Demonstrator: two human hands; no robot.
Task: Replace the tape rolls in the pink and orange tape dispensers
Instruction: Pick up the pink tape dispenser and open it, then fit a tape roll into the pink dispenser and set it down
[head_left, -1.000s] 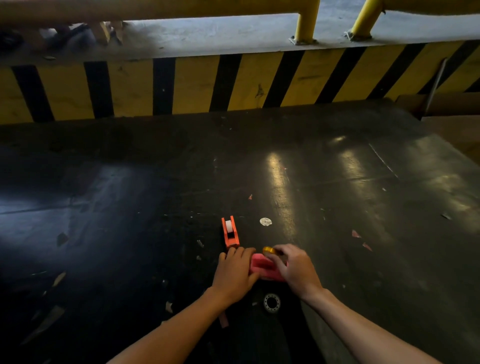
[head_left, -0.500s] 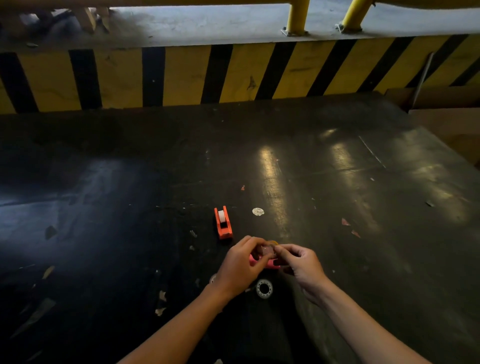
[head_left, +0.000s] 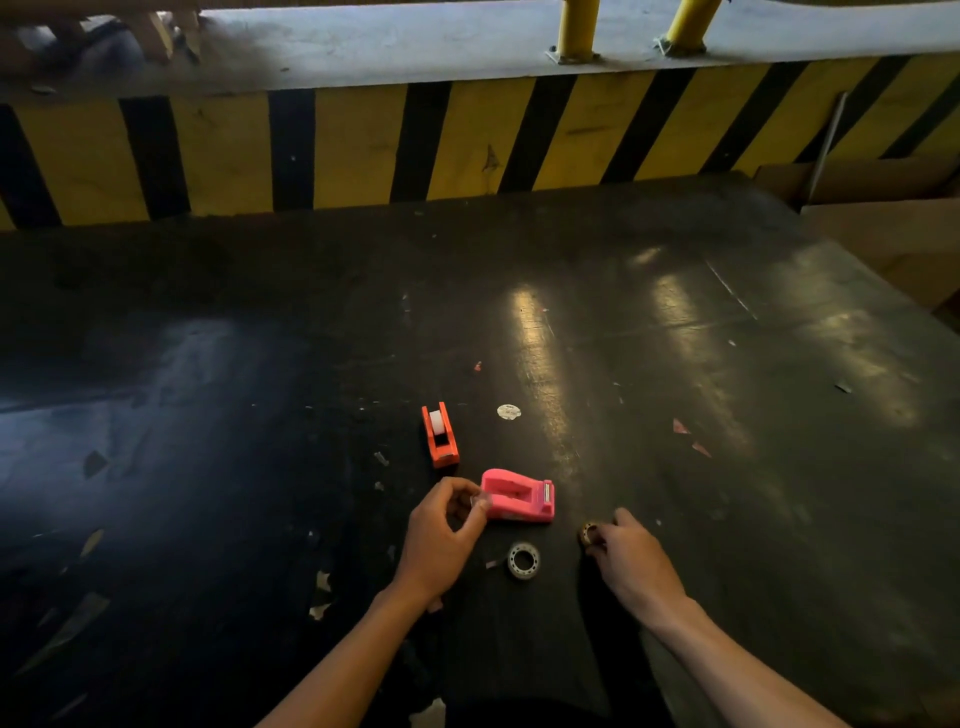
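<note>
Sitting empty on counter (head_left: 675, 322), pink dispenser (head_left: 517, 496) awaits new roll. Left hand (head_left: 441, 540) pinches small clear piece at its near-left end. Right hand (head_left: 631, 564) grips brownish old roll (head_left: 588, 532) right of it, likely discarding. Fresh roll (head_left: 523, 559) lies just below; orange dispenser (head_left: 440, 434) beyond, untouched. Counter edges distant, ample room.

Orange dispenser (head_left: 440, 435) stands just beyond pink dispenser (head_left: 518, 494); table (head_left: 675, 338) rightward lies open.
</note>
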